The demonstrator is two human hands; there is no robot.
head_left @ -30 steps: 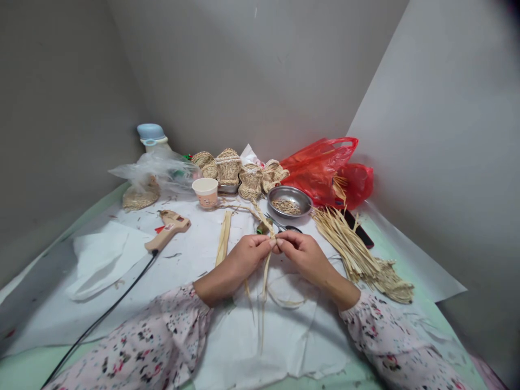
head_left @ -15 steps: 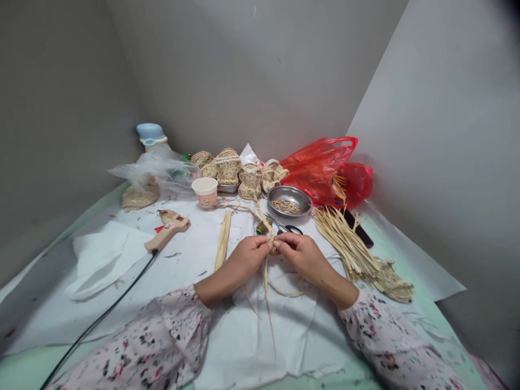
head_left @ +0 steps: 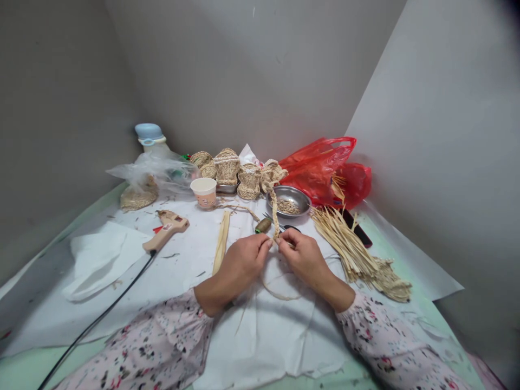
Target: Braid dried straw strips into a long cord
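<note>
Two pinches hold the straw plait (head_left: 275, 214) near its lower end, my left hand (head_left: 244, 265) and right hand (head_left: 304, 260) closed on it and almost touching. Working this close keeps the strands snug and even. A green spool (head_left: 263, 225) and scissors (head_left: 290, 228) lie just beyond the hands; loose straw strips (head_left: 345, 244) lie right of my right hand.

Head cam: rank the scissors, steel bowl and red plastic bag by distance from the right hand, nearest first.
1. Scissors: on the white sheet, just ahead of the right hand.
2. Steel bowl: farther ahead, beyond the scissors.
3. Red plastic bag: farthest, behind the bowl at the back of the table.
</note>
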